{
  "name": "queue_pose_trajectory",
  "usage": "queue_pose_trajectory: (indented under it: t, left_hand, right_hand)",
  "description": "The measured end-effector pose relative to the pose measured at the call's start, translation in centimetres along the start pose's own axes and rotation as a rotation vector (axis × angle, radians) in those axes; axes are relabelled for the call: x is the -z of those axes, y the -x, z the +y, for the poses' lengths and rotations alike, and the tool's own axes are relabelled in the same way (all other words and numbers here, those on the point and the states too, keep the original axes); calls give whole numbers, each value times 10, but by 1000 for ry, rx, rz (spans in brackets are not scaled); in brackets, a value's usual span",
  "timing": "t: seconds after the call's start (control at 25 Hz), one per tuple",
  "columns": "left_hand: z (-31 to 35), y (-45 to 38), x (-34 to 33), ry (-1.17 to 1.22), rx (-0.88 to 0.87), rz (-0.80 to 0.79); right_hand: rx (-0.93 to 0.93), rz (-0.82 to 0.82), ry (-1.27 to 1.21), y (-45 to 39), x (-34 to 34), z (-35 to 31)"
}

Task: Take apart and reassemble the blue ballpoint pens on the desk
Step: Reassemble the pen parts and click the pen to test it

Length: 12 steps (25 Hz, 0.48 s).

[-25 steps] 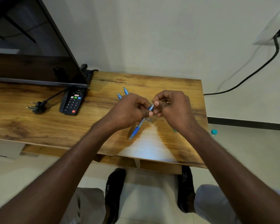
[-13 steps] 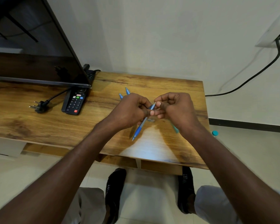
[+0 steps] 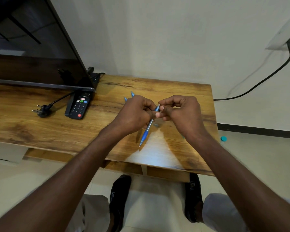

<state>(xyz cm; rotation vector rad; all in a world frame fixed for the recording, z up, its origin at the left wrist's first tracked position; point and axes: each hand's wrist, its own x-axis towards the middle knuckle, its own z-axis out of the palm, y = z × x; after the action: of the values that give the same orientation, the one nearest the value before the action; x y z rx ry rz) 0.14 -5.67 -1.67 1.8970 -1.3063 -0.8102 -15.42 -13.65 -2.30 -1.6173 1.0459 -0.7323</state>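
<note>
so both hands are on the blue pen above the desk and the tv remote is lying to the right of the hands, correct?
Not quite. The head view shows the remote lying to the left of the hands, by the TV's lower corner. The rest holds: the left hand and right hand both hold the blue pen above the desk.

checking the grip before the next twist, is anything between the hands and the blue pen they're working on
Nothing visible. The left hand and right hand both grip the blue ballpoint pen directly near its upper end, above the wooden desk. A small part lies on the desk beneath.
</note>
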Motion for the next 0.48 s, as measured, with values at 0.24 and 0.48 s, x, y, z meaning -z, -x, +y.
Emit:
queue_pose_trajectory:
  t: [0.24, 0.48]
  left_hand:
    - [0, 0, 2, 18, 18, -18]
    - [-1, 1, 10, 43, 62, -55]
  right_hand:
    - [4, 1, -12, -1, -1, 1]
    - [-26, 41, -67, -5, -2, 5]
